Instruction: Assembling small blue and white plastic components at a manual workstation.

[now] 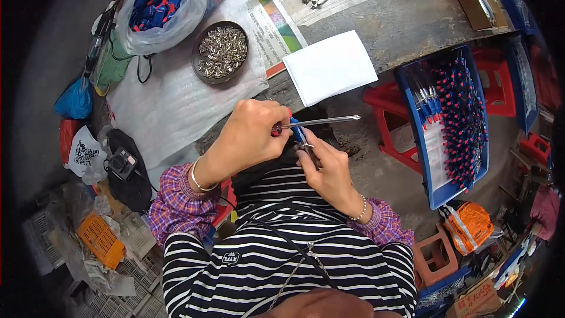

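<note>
Clasping a screwdriver [323, 121] in left hand [250, 129], aimed rightward across a blue handle [299, 134]; pinching the latter's near end in right hand [331, 169], slanted down-right.

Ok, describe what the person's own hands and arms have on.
The left hand, ungloved, has a smooth, pale bangle at the wrist; the right hand, also ungloved, a beaded bracelet. Gathered purple plaid oversleeves meet black-and-white striped sleeves.
</note>
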The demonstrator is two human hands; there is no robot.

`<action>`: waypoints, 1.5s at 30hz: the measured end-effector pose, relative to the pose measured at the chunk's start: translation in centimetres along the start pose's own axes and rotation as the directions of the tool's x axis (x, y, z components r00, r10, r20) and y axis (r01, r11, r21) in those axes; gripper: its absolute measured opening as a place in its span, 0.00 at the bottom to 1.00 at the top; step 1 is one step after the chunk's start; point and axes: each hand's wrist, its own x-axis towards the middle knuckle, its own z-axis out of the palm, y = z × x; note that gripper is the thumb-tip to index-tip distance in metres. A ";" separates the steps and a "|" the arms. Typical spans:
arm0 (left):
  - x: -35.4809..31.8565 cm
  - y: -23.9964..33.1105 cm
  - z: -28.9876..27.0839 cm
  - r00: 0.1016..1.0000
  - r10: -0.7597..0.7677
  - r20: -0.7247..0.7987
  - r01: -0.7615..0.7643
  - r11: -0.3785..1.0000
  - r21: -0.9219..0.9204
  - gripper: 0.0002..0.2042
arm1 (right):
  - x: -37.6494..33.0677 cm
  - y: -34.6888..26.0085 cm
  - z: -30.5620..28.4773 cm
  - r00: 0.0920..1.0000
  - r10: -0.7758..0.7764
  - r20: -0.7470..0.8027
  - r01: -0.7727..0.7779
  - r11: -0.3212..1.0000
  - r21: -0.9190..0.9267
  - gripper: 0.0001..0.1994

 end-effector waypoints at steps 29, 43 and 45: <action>0.2 -1.1 0.1 0.863 -0.356 0.359 0.505 0.625 -0.595 0.13 | -0.2 0.2 -0.8 0.936 0.253 0.246 -0.350 0.752 0.559 0.19; -0.4 -1.1 1.3 0.902 -0.291 0.319 0.424 0.735 -0.530 0.12 | 0.6 1.1 -2.0 0.825 0.320 0.465 -0.561 0.561 0.608 0.14; -0.6 -1.5 1.6 0.910 -0.276 0.309 0.402 0.763 -0.506 0.12 | 0.9 0.9 -2.2 0.816 0.332 0.473 -0.573 0.568 0.591 0.14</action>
